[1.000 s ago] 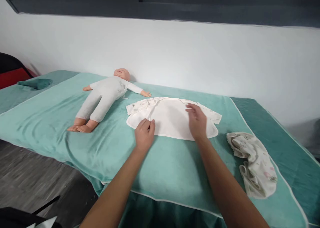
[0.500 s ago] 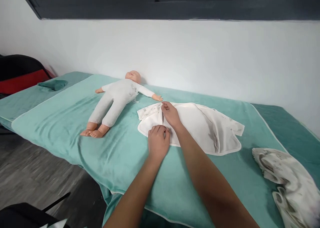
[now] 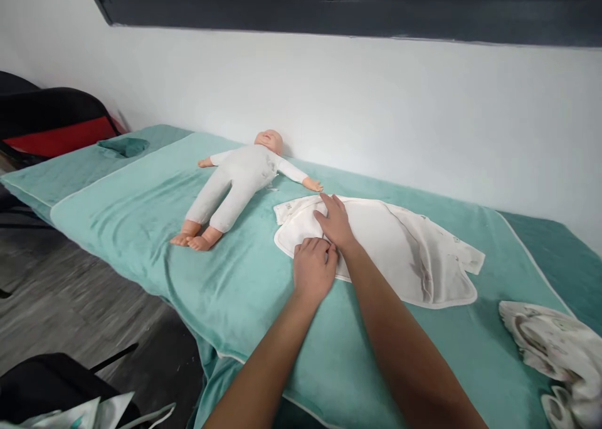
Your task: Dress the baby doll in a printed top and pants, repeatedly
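A white baby shirt [image 3: 376, 231] with small prints on its sleeves lies spread open on the teal cover. My left hand [image 3: 314, 267] is at its near edge, fingers curled together over the cloth beside the left front panel. Just beyond it, my right hand [image 3: 336, 221] rests on the shirt with the thumb apart from the fingers. The fingertips of that hand come close to the hand of a baby doll [image 3: 247, 170]. The doll lies on its back to the left, with a white cloth body and bare feet.
A teal cover [image 3: 226, 303] spreads over the bed against a white wall. A crumpled printed baby garment [image 3: 559, 344] lies at the right. Black chairs stand at the far left, one with a red cushion [image 3: 66, 135]. Below left, a black seat [image 3: 51, 385] holds some packets.
The fingers of my right hand have gone from a pinch on the cloth to being spread over it. My left hand stays at the near edge. The view has turned left.
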The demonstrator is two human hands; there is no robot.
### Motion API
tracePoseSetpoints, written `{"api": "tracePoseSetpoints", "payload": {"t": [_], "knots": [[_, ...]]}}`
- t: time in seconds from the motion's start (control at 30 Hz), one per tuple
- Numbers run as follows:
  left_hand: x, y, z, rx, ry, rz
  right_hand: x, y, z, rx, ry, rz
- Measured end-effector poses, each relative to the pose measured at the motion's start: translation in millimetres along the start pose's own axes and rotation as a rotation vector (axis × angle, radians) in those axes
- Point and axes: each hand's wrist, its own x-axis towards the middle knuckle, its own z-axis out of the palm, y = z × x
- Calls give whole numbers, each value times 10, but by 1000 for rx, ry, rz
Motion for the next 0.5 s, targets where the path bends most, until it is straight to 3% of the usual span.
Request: {"api": "tracePoseSetpoints", "payload": {"t": [0.1,0.2,0.27,0.33,0.43,0.5], "knots": [[5,-25,-59,-171,-56,2,-65,-1,-2,-14,50,-12],[44,-174,-342,-469,-189,-34,-59,-51,-48,-7,120,-1],[105,-363,-705,-556,-185,-101,67,-139,-60,-3,128,-9],[211,-616,-1165,-470,-58,-182,323,-274,-4,33,89,7],[476,-1081,-1835,-269,148,-266,906,-520,248,110,13,106],[697,-1414,-2130,-103,173,-279,1346,-670,485,88,-6,162]]}}
